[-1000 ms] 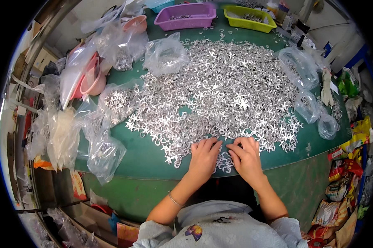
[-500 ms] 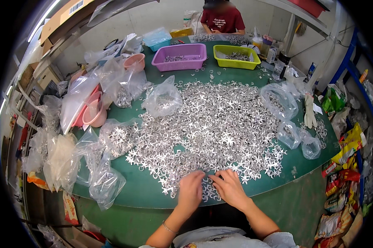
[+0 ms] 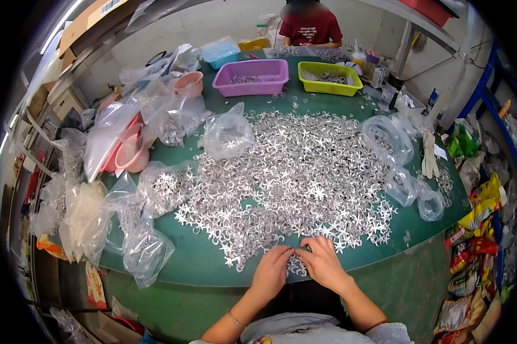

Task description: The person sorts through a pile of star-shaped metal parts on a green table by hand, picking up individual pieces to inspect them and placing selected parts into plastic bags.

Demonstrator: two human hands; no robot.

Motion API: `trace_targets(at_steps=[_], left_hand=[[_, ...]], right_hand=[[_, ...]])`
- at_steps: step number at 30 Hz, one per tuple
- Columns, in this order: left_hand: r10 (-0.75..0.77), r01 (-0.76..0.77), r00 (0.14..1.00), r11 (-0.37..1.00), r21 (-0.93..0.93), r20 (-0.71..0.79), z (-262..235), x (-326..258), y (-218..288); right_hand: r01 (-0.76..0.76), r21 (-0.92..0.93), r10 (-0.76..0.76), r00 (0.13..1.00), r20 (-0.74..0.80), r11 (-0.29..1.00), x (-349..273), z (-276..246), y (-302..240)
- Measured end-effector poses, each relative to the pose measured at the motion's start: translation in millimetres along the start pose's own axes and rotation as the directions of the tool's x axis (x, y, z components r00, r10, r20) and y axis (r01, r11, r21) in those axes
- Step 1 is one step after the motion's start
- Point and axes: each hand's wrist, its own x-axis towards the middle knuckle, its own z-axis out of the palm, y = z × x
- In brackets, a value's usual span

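Note:
A broad heap of small silvery metal pieces, many star-shaped and some curved like rings, is spread over the green table. At its near edge my left hand and my right hand meet, thumbs and fingertips pinched close together. Whatever is between the fingertips is too small to make out. A little cluster of loose star pieces lies on the table just below the fingertips, between the two hands.
Clear plastic bags lie at the heap's left and others at its right, near a pale glove. A purple tub and a yellow-green tub stand behind it. Across the table sits a person in a red shirt.
My left hand has come slightly right and down, and its fingertips now meet those of my right hand. The co-worker's upper body has shifted a little.

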Motion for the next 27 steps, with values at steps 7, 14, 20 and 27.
trace_targets(at_steps=[7,14,20,27], left_hand=[[-0.085,0.099,0.995,0.95,0.297,-0.06,-7,7,-11],[-0.115,0.154,0.986,0.906,0.393,-0.123,-18,6,-24],[-0.096,0.155,0.982,0.907,0.391,-0.165,-14,11,-17],[-0.083,0.162,0.978,0.878,0.451,-0.19,-11,18,-26]], right_hand=[[-0.116,-0.088,0.101,0.982,-0.156,0.989,8,0,8],[-0.243,-0.213,0.179,0.942,-0.283,0.946,3,-1,23],[-0.126,-0.069,0.1,0.949,-0.299,0.99,10,3,17],[-0.142,-0.179,0.099,0.968,-0.231,0.974,17,12,21]])
